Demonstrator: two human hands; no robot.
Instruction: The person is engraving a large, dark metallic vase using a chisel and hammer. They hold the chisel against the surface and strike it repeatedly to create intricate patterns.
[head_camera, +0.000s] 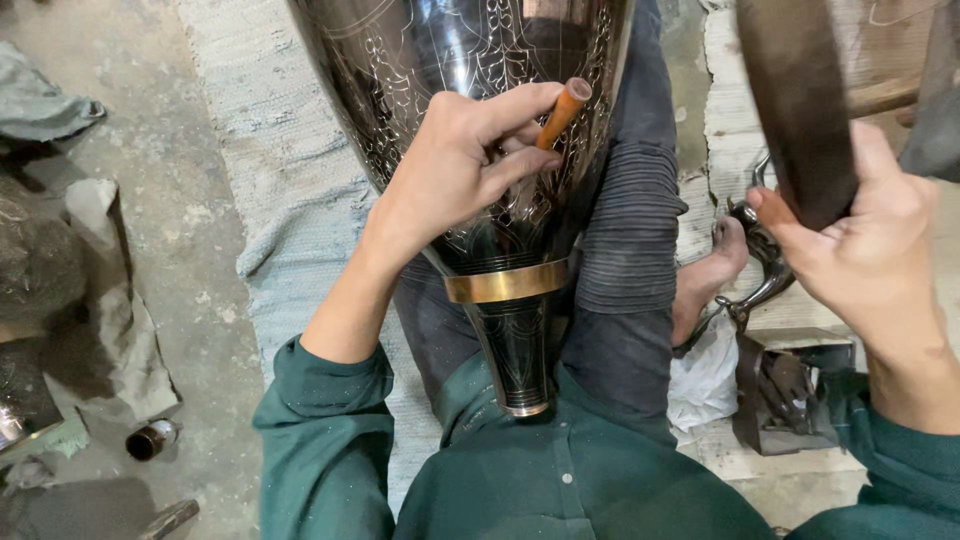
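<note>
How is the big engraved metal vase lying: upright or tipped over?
Tipped. The vase lies along the person's lap, its narrow brass-banded end pointing at their chest. The left hand rests on it holding an orange-handled tool.

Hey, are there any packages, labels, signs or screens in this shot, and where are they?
No labels, signs or screens show.
White plastic bag: crumpled on the floor beside the bare foot, plain.
Small box: right of the bag, dark brown, open-topped, tools inside.
</note>
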